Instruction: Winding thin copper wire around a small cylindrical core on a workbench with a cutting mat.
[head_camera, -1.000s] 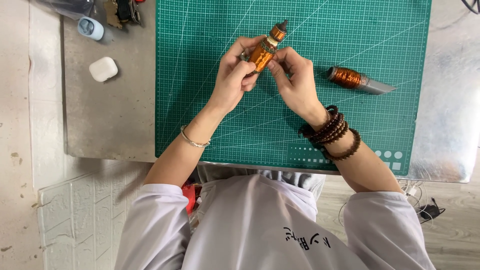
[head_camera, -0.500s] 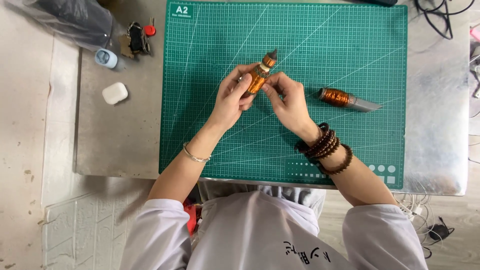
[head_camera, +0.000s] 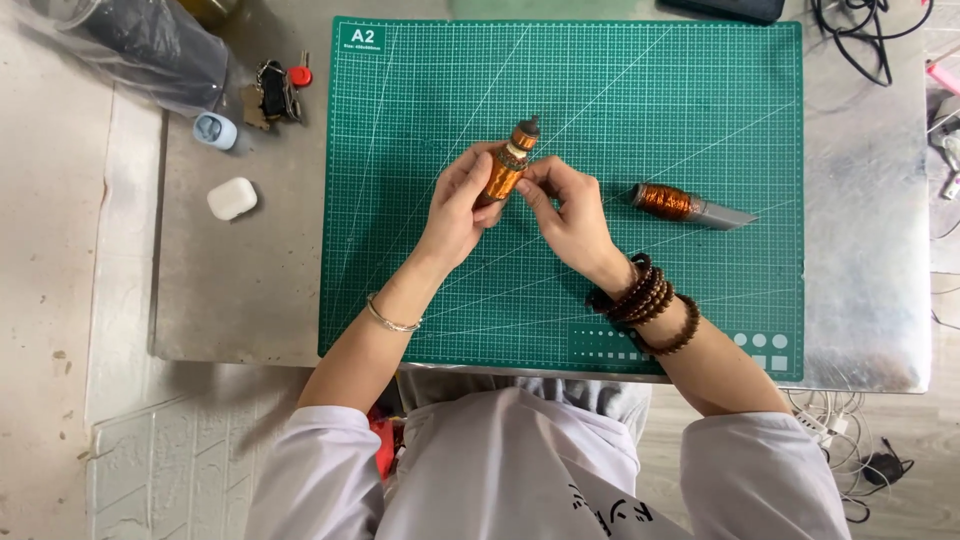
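Green mat (head_camera: 700, 300) covered the desk, both hands, left (head_camera: 455, 215) and right (head_camera: 565, 215), pinched an upright copper coil (head_camera: 505, 170), second coil (head_camera: 685, 203) lay toward the mat's right edge, white square label (head_camera: 357, 37) at its far-left corner

Both hands hold a copper coil (head_camera: 503, 172) above the green cutting mat (head_camera: 420, 280): the left hand (head_camera: 457, 208) grips its body, the right hand (head_camera: 566, 208) touches its side. A second coil (head_camera: 688, 205) lies on the mat, near the right hand.
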